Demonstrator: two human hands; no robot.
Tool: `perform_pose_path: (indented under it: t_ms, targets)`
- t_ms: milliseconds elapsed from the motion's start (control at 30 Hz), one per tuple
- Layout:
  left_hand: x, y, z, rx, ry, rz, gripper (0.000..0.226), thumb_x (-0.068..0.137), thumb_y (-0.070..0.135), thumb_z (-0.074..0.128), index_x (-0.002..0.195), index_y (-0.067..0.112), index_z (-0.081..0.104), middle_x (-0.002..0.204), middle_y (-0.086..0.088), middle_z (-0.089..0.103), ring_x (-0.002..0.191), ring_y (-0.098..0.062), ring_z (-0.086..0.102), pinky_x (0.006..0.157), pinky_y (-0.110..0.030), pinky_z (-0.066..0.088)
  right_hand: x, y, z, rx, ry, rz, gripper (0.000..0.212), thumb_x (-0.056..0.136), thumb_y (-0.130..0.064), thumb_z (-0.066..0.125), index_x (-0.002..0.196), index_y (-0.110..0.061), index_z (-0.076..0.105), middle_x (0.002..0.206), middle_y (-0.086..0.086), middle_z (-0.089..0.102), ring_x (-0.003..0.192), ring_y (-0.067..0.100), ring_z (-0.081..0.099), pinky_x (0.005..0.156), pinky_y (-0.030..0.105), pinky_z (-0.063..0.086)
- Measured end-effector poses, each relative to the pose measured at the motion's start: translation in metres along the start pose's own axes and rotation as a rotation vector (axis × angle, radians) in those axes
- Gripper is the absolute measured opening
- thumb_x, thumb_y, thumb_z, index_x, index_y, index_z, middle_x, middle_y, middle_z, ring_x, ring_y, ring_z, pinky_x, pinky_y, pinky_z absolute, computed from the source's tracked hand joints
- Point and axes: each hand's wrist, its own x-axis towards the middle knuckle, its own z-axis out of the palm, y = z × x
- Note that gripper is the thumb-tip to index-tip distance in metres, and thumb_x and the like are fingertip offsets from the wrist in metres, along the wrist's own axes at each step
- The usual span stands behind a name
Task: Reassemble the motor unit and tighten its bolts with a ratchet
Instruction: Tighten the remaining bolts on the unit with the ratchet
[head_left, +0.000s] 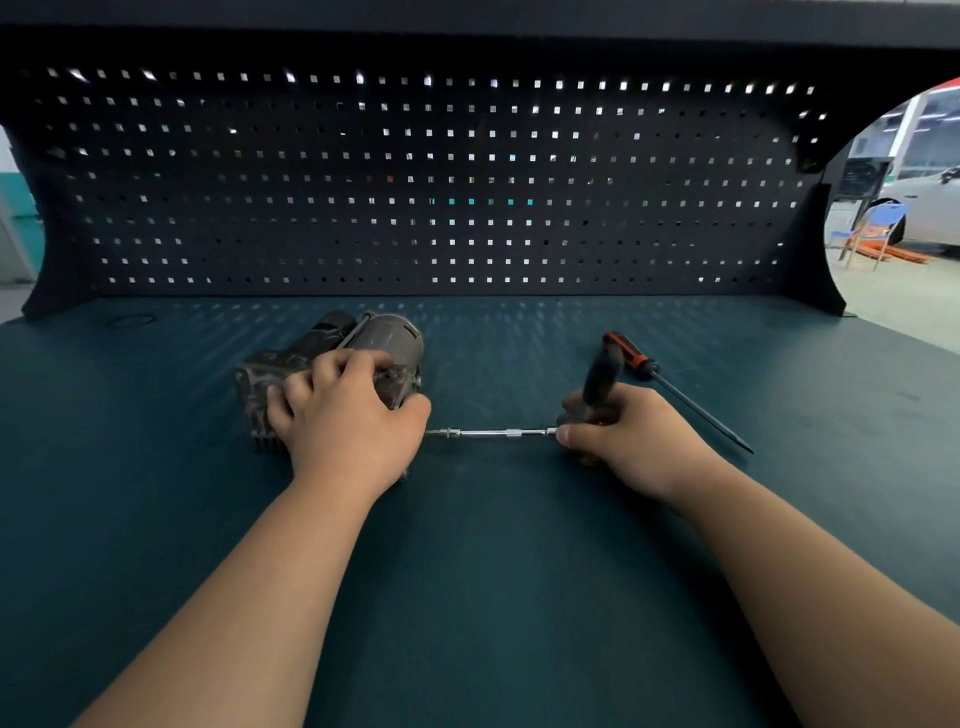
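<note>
Squarely under the curled left hand (348, 418), motor unit (382, 338); ratchet (600, 376) clasped in right hand (631, 439).

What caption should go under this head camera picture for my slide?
The left hand holds the motor unit while the right hand grips a ratchet with a long extension bar.

motor unit (332, 374) on surface (467, 571) left of centre, left hand (348, 415) on top of it, extension bar (498, 432) running horiz. from unit's right side to right hand (623, 436), ratchet (600, 374) handle upright in that hand, screwdriver (670, 387) on surface just behind & right of it, pegboard (415, 182) along back edge
</note>
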Motion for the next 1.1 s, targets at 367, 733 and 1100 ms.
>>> perform_pose_path:
  t_ms: [367, 733, 1100]
  targets:
    - [-0.001, 0.000, 0.001, -0.035, 0.019, -0.008, 0.037, 0.088, 0.053, 0.043, 0.120, 0.036, 0.054, 0.141, 0.004, 0.040, 0.133, -0.028, 0.022, 0.114, -0.046, -0.001, 0.009, -0.002, 0.001, -0.007, -0.041, 0.223, 0.036, 0.090, -0.039, 0.063, 0.069, -0.009, 0.063, 0.054, 0.002, 0.066, 0.039, 0.014, 0.052, 0.039, 0.019, 0.039]
    - [0.001, 0.001, 0.002, -0.055, 0.034, -0.025, 0.026, 0.093, 0.043, 0.041, 0.113, 0.037, 0.057, 0.139, 0.006, 0.042, 0.132, -0.027, 0.023, 0.115, -0.045, -0.001, 0.009, 0.002, 0.006, -0.155, -0.042, 0.143, 0.032, 0.095, -0.038, 0.052, 0.074, -0.014, 0.059, 0.065, 0.000, 0.071, 0.054, 0.021, 0.064, 0.048, 0.025, 0.046]
    - [-0.002, 0.003, -0.003, -0.065, 0.020, -0.028, 0.028, 0.092, 0.043, 0.043, 0.115, 0.035, 0.057, 0.139, 0.005, 0.042, 0.132, -0.027, 0.023, 0.116, -0.046, 0.000, 0.004, 0.006, 0.003, 0.002, -0.051, -0.013, 0.013, 0.088, -0.006, 0.065, 0.095, -0.017, 0.062, 0.080, 0.006, 0.067, 0.062, 0.016, 0.065, 0.060, 0.029, 0.056]
